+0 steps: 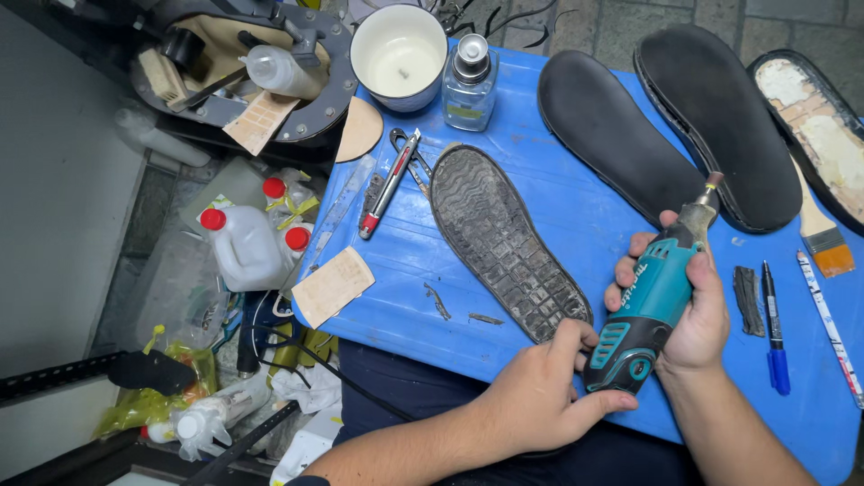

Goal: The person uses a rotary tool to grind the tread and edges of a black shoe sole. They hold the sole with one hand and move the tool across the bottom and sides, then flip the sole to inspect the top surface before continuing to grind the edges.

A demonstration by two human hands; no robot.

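Note:
My right hand (697,310) grips a teal and black rotary tool (652,292), its tip pointing up and away over the blue table (576,211). My left hand (540,396) rests at the tool's lower end, thumb under it and fingers touching the heel of a worn black shoe sole (499,238) that lies tread-up across the table's middle.
Two more black soles (612,135) (720,117) and one with pale glue (814,126) lie at the back right. A brush (823,238), markers (774,328), a white cup (399,54), a glass bottle (470,85) and a utility knife (389,184) surround them. Jugs (243,247) stand on the floor to the left.

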